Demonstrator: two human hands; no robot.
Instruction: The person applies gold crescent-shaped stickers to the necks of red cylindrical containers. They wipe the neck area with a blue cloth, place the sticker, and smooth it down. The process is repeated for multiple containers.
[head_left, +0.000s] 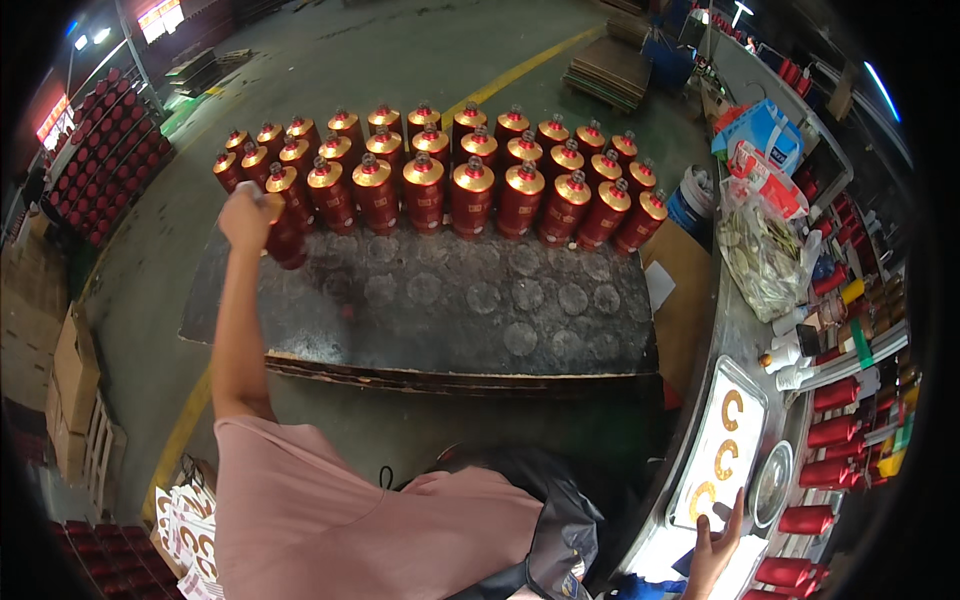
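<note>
My left hand (247, 217) is closed around the top of a red bottle (286, 244) with a gold shoulder. That bottle looks blurred and tilted, near the left end of several rows of similar red bottles (424, 196). The rows stand upright on a dark, worn board (420, 315) marked with round prints. At the lower right, my right hand (716, 544) has its fingers apart beside a tray (759, 390). On the tray lies a white sheet (705, 427) with three gold C-shaped labels (726, 459). Something dark shows at one fingertip; whether the hand touches the sheet, I cannot tell.
A round metal bowl (771, 484) sits beside the tray. Red bottles (832, 431) line a conveyor at the right. A plastic bag (761, 255) lies on the bench, with a bucket (691, 196) nearby. Used label sheets (187, 536) fill a box at lower left.
</note>
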